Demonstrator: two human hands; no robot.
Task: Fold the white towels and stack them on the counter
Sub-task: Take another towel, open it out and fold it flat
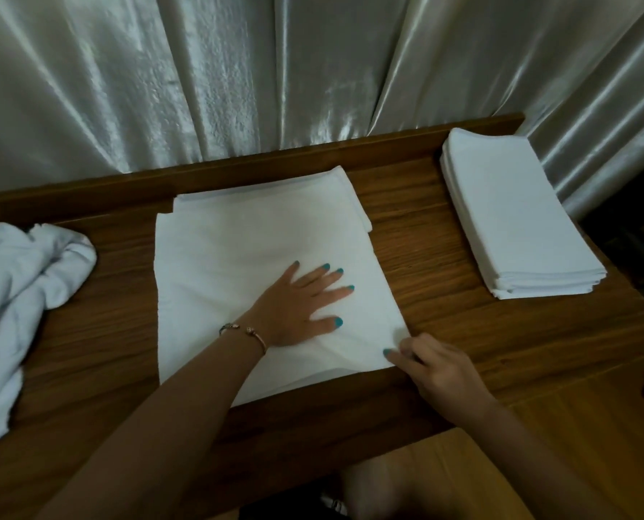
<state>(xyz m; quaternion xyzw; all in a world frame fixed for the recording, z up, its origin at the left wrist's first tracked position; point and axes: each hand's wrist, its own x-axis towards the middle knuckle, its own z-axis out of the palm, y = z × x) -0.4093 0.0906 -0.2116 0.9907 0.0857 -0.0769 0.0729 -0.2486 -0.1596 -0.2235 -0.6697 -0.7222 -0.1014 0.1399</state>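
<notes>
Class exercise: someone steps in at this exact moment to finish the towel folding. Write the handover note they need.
Left hand: flat, fingers spread, pressing the half-folded towel at the counter's middle.
Right hand: fingers pinching that towel's near right corner.
Done: a neat stack of folded towels at the far right.
Left: finish this fold, add it to the stack, then fold the crumpled towels heaped on the left.

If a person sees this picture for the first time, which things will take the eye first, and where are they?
First, the white towel spread in the middle of the wooden counter, with the left hand flat on it and the right hand pinching its near right corner. Then the neat stack of folded towels at the far right, and the crumpled towels at the left edge.
</notes>
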